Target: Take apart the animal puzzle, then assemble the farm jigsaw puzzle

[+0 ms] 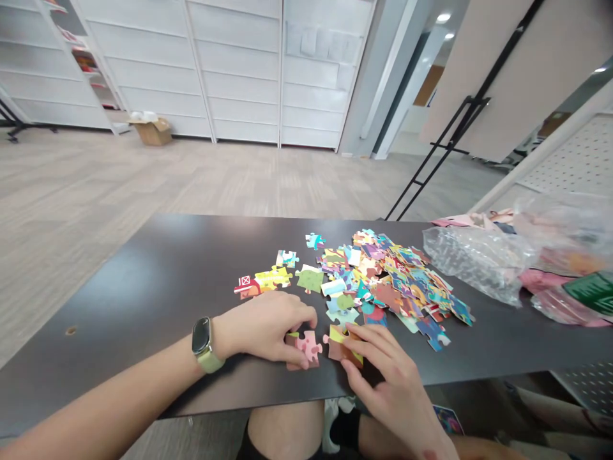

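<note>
Near the front edge of the dark table, my left hand (275, 326) is closed around a pink puzzle piece (310, 347), thumb on its lower side and fingers behind. To its right, my right hand (380, 364) grips a brown and yellow puzzle piece (338, 344) between thumb and fingers. The two pieces face each other, a small gap between them. Just beyond my left hand lie joined yellow and red puzzle pieces (268, 280). A green puzzle piece (310, 279) rests between them and a large heap of mixed puzzle pieces (397, 275).
Clear plastic bags (483, 255) and pink packaging cover the table's right end. A black metal stand (445, 147) rises behind the table. On the floor by white shelving (234, 70) is a cardboard box (152, 131). The table's front edge runs just above my knees.
</note>
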`<state>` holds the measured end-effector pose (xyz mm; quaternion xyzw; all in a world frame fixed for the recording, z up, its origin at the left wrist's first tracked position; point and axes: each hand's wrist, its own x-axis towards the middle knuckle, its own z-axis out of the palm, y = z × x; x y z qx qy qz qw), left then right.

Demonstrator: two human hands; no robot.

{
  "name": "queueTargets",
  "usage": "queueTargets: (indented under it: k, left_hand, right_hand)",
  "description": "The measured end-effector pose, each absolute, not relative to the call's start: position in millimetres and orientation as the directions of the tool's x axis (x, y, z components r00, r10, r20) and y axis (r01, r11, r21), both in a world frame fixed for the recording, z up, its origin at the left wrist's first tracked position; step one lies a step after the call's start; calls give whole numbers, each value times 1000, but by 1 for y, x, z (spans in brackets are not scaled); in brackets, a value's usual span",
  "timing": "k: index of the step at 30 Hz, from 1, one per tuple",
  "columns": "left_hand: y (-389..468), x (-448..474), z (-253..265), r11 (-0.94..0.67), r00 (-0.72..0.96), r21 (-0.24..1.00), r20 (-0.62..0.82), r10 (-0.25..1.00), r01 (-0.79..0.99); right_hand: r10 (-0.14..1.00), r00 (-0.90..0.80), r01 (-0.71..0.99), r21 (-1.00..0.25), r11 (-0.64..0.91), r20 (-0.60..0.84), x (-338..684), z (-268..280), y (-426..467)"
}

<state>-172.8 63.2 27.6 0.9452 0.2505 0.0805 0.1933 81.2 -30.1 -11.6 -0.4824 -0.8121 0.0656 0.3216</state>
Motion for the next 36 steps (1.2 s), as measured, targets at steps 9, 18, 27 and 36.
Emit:
queueTargets:
  k: [9,18,27,36]
  left_hand:
    - [64,-177,31,-816,889,421,49,456,395]
    - [62,-177,32,-782,883,471,14,469,407]
    - [61,-176,32,-735,853,476,-66,518,483]
    - [61,-176,33,-742,862,477,-72,501,471]
  right_hand:
    - [826,-373,718,-433,546,423,82,-10,-32]
    - [849,-382,710,-473,522,365,79,-3,-34]
    - [877,-348,728,-493,476,332,78,1,-41]
    - [892,-40,902,-369,226,450,135,-5,-8]
